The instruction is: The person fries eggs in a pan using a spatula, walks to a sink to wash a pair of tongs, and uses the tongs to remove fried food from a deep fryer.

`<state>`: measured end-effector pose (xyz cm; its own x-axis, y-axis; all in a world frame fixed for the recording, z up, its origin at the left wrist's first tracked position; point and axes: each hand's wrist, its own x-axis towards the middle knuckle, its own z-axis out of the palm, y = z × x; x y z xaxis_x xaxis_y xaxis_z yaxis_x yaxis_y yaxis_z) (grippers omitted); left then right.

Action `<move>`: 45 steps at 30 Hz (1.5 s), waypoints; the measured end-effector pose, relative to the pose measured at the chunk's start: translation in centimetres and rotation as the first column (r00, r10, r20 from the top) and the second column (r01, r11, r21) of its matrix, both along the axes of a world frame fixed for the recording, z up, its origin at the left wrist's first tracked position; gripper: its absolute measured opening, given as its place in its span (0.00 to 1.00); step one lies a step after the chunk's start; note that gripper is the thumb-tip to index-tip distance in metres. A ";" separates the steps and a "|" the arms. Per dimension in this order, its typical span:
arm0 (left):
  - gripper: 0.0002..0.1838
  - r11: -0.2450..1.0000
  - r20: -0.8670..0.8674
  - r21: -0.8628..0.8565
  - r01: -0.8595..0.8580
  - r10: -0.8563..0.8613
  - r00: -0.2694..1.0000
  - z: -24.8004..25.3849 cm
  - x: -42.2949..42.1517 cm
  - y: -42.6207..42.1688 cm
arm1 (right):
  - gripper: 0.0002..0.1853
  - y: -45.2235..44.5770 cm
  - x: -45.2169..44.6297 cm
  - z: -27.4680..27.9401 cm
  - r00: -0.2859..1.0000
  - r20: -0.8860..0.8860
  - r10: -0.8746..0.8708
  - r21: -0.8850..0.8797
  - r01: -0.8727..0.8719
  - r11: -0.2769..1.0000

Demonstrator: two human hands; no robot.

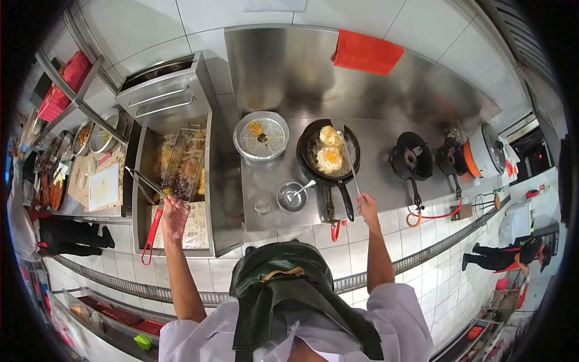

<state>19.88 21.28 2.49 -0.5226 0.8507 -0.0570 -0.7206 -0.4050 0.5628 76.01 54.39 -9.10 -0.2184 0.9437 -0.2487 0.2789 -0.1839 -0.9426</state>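
Note:
On the left, my left hand (175,218) is over the front of the deep fryer (210,181), its fingers closed on metal tongs (145,183). Close beside it, a red handle (153,234) slants over the fryer's edge. A wire fry basket (182,160) sits in the bubbling oil. Further right, my right hand (367,207) grips a long metal spatula (351,161), whose far end reaches into a black frying pan (310,145). Two fried eggs, one upper (330,135) and one lower (329,159), lie in the pan with yolks showing.
A perforated tray (274,142) holds a fried piece. Near the counter's front stand a steel bowl (288,204) with a spoon and a small glass (262,206). Black burners (412,158) and a large pot (485,151) are at right. Other people (500,258) stand at both sides.

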 end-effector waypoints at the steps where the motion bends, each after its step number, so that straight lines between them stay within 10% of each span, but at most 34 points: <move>1: 0.10 1.000 0.000 -0.014 -0.001 0.001 1.000 0.3 0.0 0.0 | 0.10 0.7 0.2 -1.4 0.998 0.055 0.006 0.049 -0.009 0.999; 9: 0.09 0.999 -0.037 -0.032 0.042 -0.043 0.998 1.6 1.2 -0.6 | 0.13 1.2 4.8 -6.0 0.967 0.251 0.033 0.166 -0.077 0.983; 14: 0.09 0.999 -0.004 -0.032 0.003 -0.003 1.000 1.0 0.7 -0.9 | 0.13 -9.3 9.7 -7.3 0.823 -0.326 -0.464 0.297 0.556 0.777; 16: 0.09 1.000 -0.012 -0.019 0.011 -0.011 1.000 1.3 1.0 -1.2 | 0.10 -16.8 7.2 -12.0 0.689 0.054 -0.723 -0.337 0.694 0.636; 18: 0.10 0.999 0.019 -0.038 0.016 -0.015 1.000 1.6 1.0 -1.5 | 0.15 -18.8 -3.5 -8.2 0.882 -0.185 -0.433 -0.607 0.244 0.756; 20: 0.09 0.999 0.023 -0.043 0.031 -0.030 0.999 1.6 0.8 -1.6 | 0.16 -16.0 -5.4 -17.9 0.531 -0.746 -0.403 -0.583 -0.227 0.780; 22: 0.10 0.985 -0.086 -0.170 0.034 -0.049 0.995 2.4 0.7 -1.9 | 0.14 -11.3 -6.5 -23.1 0.058 -0.977 -0.206 -0.202 -0.569 0.797; 24: 0.10 0.982 -0.041 -0.170 0.080 -0.088 0.995 2.1 0.0 -2.4 | 0.14 -12.5 -10.8 -17.0 0.732 -0.624 -0.272 -0.320 0.078 0.944; 25: 0.09 0.984 -0.033 -0.145 0.107 -0.113 0.993 2.2 -0.3 -2.5 | 0.15 -9.9 -5.9 -27.2 0.567 -0.693 -0.444 -0.432 0.167 0.886; 26: 0.09 0.984 -0.021 -0.112 0.136 -0.139 0.990 2.2 -0.6 -2.5 | 0.18 -10.1 -11.6 -18.3 0.611 -0.292 -0.736 -0.632 0.455 0.628; 28: 0.09 0.978 0.004 -0.101 0.180 -0.181 0.984 2.1 -1.2 -2.9 | 0.18 -7.8 -1.3 -40.5 0.394 -0.772 -0.498 -0.494 0.120 0.861; 30: 0.10 0.974 -0.002 -0.125 0.191 -0.193 0.981 2.0 -1.7 -3.5 | 0.15 -7.6 -1.9 -37.2 0.914 -0.405 -0.036 0.073 0.072 0.995; 31: 0.10 0.972 0.014 -0.135 0.193 -0.193 0.981 2.2 -1.8 -3.6 | 0.15 -8.9 -4.9 -29.9 0.886 0.448 0.121 0.090 -0.179 0.980; 32: 0.11 0.969 0.032 -0.129 0.209 -0.206 0.978 2.0 -2.0 -3.8 | 0.14 -10.3 -7.9 -22.2 0.184 0.954 0.235 -0.123 -0.475 0.872; 33: 0.12 0.969 0.024 -0.133 0.209 -0.207 0.978 1.9 -2.2 -4.0 | 0.14 -10.3 -9.3 -22.1 0.211 0.950 0.231 -0.107 -0.474 0.874; 34: 0.13 0.968 0.018 -0.137 0.209 -0.209 0.978 1.9 -2.3 -4.1 | 0.13 -10.3 -9.1 -22.6 0.827 0.559 0.052 -0.054 -0.026 0.998; 35: 0.13 0.966 0.028 -0.138 0.219 -0.217 0.976 1.9 -2.5 -4.2 | 0.12 -10.3 -8.2 -24.0 0.924 -0.041 -0.379 -0.307 0.350 0.885; 36: 0.13 0.964 0.041 -0.142 0.225 -0.221 0.974 1.9 -2.6 -4.3 | 0.11 -10.3 -8.5 -24.9 0.448 -0.438 -0.779 -0.687 0.392 0.612; 38: 0.13 0.962 0.019 -0.130 0.242 -0.242 0.970 1.7 -3.0 -4.5 | 0.08 -10.3 -12.6 -18.5 0.239 -0.315 -0.919 -0.754 0.525 0.395; 45: 0.09 0.955 0.075 -0.164 0.248 -0.239 0.968 3.3 -3.9 -5.4 | 0.12 -12.3 -11.8 -19.0 0.381 -0.454 -0.805 -0.737 0.347 0.580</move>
<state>15.94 15.90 5.80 -0.2929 0.9269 -0.2345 -0.8166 -0.1149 0.5657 64.23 42.08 -28.07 0.0314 0.6920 -0.7212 -0.7649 -0.4478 -0.4630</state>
